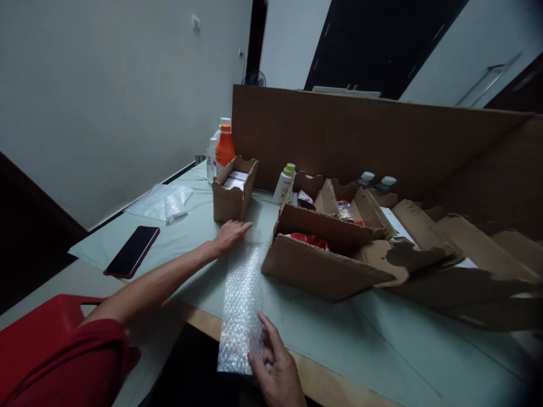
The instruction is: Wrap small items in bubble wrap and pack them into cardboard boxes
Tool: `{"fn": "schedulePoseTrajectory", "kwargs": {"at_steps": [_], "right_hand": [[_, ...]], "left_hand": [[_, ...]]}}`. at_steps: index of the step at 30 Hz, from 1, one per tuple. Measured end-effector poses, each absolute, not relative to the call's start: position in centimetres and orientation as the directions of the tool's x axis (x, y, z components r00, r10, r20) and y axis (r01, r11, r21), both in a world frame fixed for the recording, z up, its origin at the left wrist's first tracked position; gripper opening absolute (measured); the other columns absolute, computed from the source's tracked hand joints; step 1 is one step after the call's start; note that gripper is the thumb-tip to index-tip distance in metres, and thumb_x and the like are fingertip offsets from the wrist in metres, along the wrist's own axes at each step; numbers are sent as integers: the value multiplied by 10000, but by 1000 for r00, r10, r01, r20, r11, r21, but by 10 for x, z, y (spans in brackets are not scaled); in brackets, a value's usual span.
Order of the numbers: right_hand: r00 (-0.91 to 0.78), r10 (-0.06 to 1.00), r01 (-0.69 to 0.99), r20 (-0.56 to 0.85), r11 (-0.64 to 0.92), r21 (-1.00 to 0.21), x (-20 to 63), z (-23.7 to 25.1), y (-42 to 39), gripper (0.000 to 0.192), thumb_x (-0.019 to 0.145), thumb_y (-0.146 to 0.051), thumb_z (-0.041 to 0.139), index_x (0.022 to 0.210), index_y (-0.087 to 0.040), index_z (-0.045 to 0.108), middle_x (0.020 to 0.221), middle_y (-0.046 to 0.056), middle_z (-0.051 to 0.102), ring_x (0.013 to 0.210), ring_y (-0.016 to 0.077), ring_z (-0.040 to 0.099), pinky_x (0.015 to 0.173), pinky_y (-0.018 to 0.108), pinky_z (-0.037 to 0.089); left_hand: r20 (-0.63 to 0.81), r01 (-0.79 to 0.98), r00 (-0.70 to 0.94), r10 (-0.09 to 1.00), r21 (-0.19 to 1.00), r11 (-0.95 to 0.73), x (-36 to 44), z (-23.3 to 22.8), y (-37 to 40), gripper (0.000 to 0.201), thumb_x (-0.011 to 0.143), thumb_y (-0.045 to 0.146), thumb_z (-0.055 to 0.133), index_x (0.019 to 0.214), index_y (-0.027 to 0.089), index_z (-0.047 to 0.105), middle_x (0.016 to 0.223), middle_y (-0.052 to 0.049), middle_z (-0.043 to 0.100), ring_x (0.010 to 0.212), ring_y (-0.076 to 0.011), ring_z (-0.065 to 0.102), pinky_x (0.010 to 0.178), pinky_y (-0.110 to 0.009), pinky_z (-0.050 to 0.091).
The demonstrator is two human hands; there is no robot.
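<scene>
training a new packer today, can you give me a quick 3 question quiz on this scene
1. True or false: the left hand lies flat on the far end of the bubble wrap strip.
2. Which thing lies left of the strip on the table? A) phone B) scissors C) tape roll
3. Where does the right hand touch the strip?

Key
1. True.
2. A, the phone, screen dark.
3. At its near end, where the strip hangs over the table edge; the fingers rest on it.
</scene>
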State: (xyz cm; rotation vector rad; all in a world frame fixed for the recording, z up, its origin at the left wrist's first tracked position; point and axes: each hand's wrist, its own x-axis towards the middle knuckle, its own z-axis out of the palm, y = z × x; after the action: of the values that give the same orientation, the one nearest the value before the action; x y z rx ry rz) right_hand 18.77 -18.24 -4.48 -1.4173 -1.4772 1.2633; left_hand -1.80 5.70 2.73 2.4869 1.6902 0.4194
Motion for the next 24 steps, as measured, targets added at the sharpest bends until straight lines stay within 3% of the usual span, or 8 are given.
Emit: {"fn": "schedulePoseTrajectory", "kwargs": {"at_steps": [4,7,9,13,15,18,20,24], "right_hand": [[-228,968,285,-101,-33,-958,188,-37,-178,468,840,-318,643,1304,-256,668,931,41,684,724,153,609,643,239,500],[-260,952,217,-164,-108,-970,192,-33,-176,299,850,-395,639,1064,-226,762,981,75,685,743,172,613,574,237,486],[-270,921,153,-282,-248,-957,194,-33,-175,334,858,-457,639,1050,-207,749,860,50,660,626,138,560,502,220,440],[-307,859,52,-409,-414,-909,196,-34,-171,424,835,-552,681,1037,-182,722,674,-15,577,551,105,516,538,223,445],[-306,860,4,-408,-427,-904,196,-31,-168,456,809,-585,706,1015,-179,719,722,2,608,594,119,552,548,229,461],[-279,880,-53,-385,-414,-909,195,-25,-165,510,833,-606,681,1126,-189,695,869,55,680,665,152,630,568,252,499],[-215,916,-74,-340,-362,-929,196,-25,-167,558,892,-599,613,1293,-210,616,990,96,708,690,168,672,583,270,525],[-81,996,158,-37,-24,-987,201,-31,-172,407,974,-431,551,1336,-246,586,1115,112,716,818,194,718,725,319,591]], "left_hand": [[231,861,397,888,241,-447,-18,16,37,609,823,79,540,1426,153,498,1509,-162,490,1399,-310,430,1154,-488,323],[215,830,443,870,270,-489,-47,5,-18,631,738,17,515,1345,183,570,1459,-140,543,1380,-295,458,1144,-504,366],[195,695,583,789,384,-609,-68,0,-67,676,694,22,516,1329,244,580,1455,-97,556,1429,-300,409,1142,-522,388],[120,590,675,728,506,-630,-80,-5,-151,904,677,56,553,1527,293,356,1617,-87,357,1520,-346,252,1179,-591,333],[150,542,673,724,566,-621,-67,-9,-168,845,740,115,588,1532,289,350,1570,-107,432,1490,-351,319,1175,-584,341],[212,543,456,864,703,-459,-42,-20,-160,481,869,157,524,1336,252,581,1243,-108,694,1223,-277,608,1043,-453,491],[161,560,227,961,785,-264,-30,-25,-144,343,911,177,491,1214,219,647,1068,-88,733,1009,-223,680,909,-367,542],[43,612,2,999,790,-35,-21,-29,-118,468,891,241,550,1357,196,550,861,-16,699,783,-169,659,753,-285,526]]}}
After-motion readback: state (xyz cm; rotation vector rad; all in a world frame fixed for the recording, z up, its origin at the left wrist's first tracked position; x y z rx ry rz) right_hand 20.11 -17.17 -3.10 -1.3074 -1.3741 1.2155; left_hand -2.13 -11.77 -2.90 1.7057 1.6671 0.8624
